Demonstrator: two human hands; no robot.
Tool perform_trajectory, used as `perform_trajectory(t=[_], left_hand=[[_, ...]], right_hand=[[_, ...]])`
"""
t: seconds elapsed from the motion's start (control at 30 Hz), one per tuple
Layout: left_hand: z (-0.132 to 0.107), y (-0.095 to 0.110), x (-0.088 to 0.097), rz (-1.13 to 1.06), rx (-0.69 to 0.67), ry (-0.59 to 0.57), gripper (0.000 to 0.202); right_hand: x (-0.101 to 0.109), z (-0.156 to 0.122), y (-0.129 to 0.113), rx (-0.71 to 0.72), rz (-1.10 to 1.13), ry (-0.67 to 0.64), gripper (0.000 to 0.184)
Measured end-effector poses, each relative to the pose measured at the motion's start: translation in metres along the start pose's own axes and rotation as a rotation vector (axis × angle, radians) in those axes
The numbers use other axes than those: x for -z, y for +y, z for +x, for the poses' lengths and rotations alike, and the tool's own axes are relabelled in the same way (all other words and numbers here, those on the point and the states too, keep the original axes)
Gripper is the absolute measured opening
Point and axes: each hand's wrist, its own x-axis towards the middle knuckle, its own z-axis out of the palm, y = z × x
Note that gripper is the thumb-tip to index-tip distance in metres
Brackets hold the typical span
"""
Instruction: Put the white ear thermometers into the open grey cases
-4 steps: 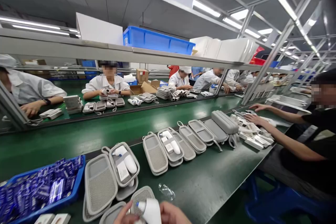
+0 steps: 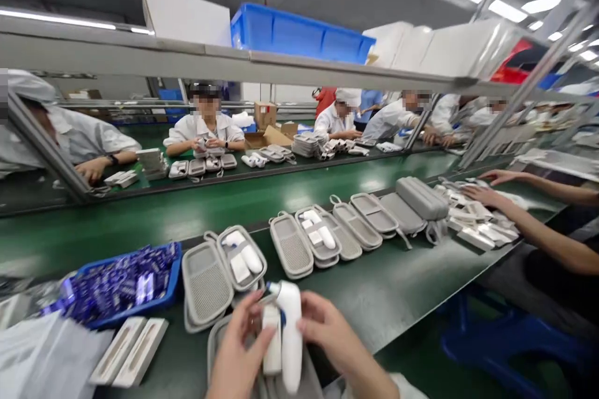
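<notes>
The left hand (image 2: 239,349) and right hand (image 2: 327,338) grip a white handheld device with a blue tip (image 2: 291,330) upright, fingers closed on its sides. A small white rectangular piece (image 2: 271,340) stands against it, apparently pinched by the left hand. Both items are held directly above an open grey zippered case (image 2: 306,381), keeping them over its recess. Further open grey cases (image 2: 206,283) lie in a row on the green conveyor belt (image 2: 374,280), lids flat, exposing their interiors. A blue plastic tray (image 2: 175,277) of blue packets (image 2: 126,283) sits within reach at left.
</notes>
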Motion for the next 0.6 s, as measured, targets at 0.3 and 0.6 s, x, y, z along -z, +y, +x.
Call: perform_trajectory(t=[0.3, 0.6], left_hand=[[0.018, -0.010, -0.004, 0.107, -0.053, 0.038, 0.049], [-0.014, -0.006, 0.029, 0.179, -0.227, 0.134, 0.043]], right_hand=[[0.016, 0.031, 0.011, 0.123, -0.139, 0.104, 0.040], [0.010, -0.015, 0.013, 0.132, 0.025, 0.395, 0.047]])
